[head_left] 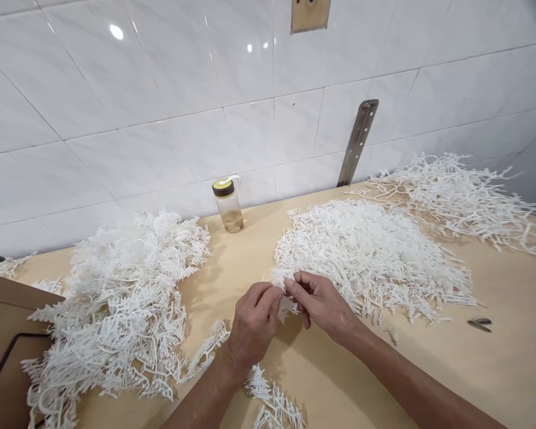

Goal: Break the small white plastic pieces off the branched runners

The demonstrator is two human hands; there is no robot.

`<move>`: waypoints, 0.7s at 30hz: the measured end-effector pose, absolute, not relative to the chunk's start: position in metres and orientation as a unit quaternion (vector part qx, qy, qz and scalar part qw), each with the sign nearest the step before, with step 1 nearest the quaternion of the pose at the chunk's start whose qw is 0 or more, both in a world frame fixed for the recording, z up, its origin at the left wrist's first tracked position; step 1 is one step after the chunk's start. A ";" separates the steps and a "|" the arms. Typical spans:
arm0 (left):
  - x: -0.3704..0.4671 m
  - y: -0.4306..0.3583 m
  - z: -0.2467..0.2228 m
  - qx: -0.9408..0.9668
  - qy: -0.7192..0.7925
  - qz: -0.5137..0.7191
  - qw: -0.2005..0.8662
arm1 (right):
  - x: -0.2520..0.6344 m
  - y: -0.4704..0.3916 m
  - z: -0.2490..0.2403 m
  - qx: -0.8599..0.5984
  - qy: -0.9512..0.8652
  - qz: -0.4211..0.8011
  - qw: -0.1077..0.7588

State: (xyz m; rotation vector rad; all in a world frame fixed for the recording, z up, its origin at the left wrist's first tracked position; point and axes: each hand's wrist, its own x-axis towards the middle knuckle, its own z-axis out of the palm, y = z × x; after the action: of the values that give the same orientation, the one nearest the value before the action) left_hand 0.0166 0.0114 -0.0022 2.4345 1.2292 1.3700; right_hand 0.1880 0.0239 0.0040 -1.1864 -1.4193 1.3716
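My left hand [254,322] is closed in a pinch at the middle of the worktop. Close beside it, my right hand [320,302] pinches with thumb and forefinger. Between the fingertips of both hands is a small white branching piece [286,306], partly hidden by the fingers. A broad pile of short white sprigs [370,256] lies just beyond my right hand. Left of my hands rises a taller heap of white branched pieces [129,298]. A few loose white sprigs [274,402] lie below my left wrist.
A bottle with a yellow and dark lid [230,211] stands near the tiled wall. Thin white branches [464,196] spread at the far right. Small dark snips [479,324] lie at right. A metal bracket [358,143] leans up the wall; a cardboard box [9,333] stands left.
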 end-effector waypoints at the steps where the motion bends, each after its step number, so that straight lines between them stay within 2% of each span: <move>1: 0.017 0.011 -0.002 0.790 0.409 0.452 0.073 | 0.189 0.025 0.002 -0.467 -0.558 0.550 0.410; 5: 0.017 0.014 -0.003 0.720 0.471 0.459 0.221 | 0.192 0.029 -0.002 -0.456 -0.535 0.571 0.425; 9: 0.016 0.017 -0.003 0.674 0.492 0.451 0.316 | 0.192 0.032 -0.002 -0.427 -0.488 0.626 0.434; 15: 0.015 0.019 -0.001 0.643 0.488 0.446 0.387 | 0.186 0.029 0.002 -0.373 -0.431 0.699 0.431; 21: 0.015 0.021 -0.001 0.635 0.504 0.448 0.377 | 0.184 0.029 -0.004 -0.369 -0.436 0.699 0.432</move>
State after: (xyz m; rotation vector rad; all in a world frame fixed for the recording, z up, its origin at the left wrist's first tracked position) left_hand 0.0147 0.0208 -0.0014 1.6233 1.2894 1.1460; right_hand 0.1840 0.0294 -0.0036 -0.9189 -1.0861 1.7420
